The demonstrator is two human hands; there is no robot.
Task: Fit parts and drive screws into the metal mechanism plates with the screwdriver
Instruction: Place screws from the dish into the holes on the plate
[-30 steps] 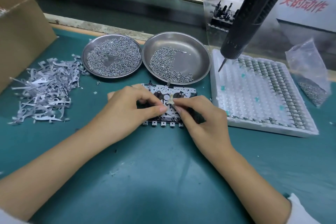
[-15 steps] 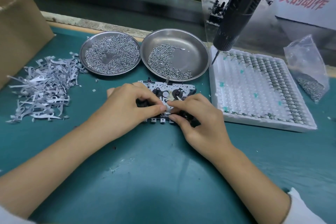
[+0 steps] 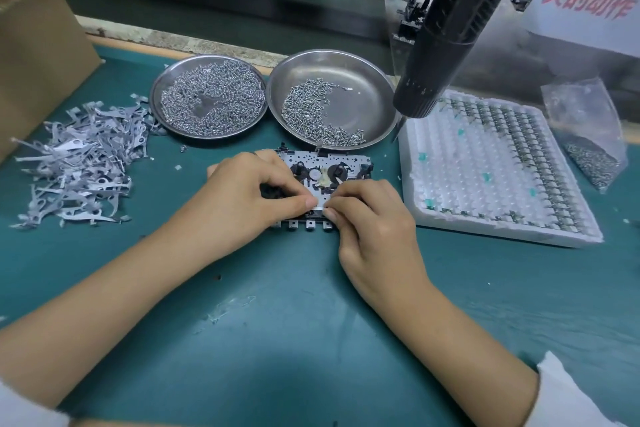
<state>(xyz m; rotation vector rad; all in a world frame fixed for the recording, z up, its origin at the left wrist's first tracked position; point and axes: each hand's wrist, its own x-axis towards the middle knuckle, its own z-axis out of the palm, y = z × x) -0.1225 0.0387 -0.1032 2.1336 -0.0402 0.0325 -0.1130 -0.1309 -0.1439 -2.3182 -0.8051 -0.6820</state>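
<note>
The flat perforated metal mechanism plate (image 3: 349, 163), with black round parts and a white disc on its face, lies on the green bench mat (image 3: 294, 340) just in front of the two steel dishes, where it lay half a second ago. Left hand (image 3: 239, 198) rests over the plate's left half, fingers curled, thumb tip pressed at the near edge. Right hand (image 3: 374, 218) has moved down toward that near edge since a second ago: then its fingertips pinched something over the middle of the plate, now thumb and forefinger are drawn together, meeting the left thumb over a small pale part (image 3: 319, 208) at the front edge. The part is too small to identify.

The black ribbed electric screwdriver (image 3: 446, 28) hangs untouched above the bench, its bit tip over the gap between the right dish and the foam tray; it sits somewhat left of its place a second ago, as does most of the scene, so the head camera has likely shifted.

The left round steel dish (image 3: 157, 94) holds a full layer of small silver screws, the right round steel dish (image 3: 374, 80) a crescent of them. A heap of grey stamped metal levers (image 3: 79, 163) lies far left. The white foam tray (image 3: 498, 184) with rows of small metal parts sits right, a clear plastic bag (image 3: 588, 135) of tiny parts beyond it.
</note>
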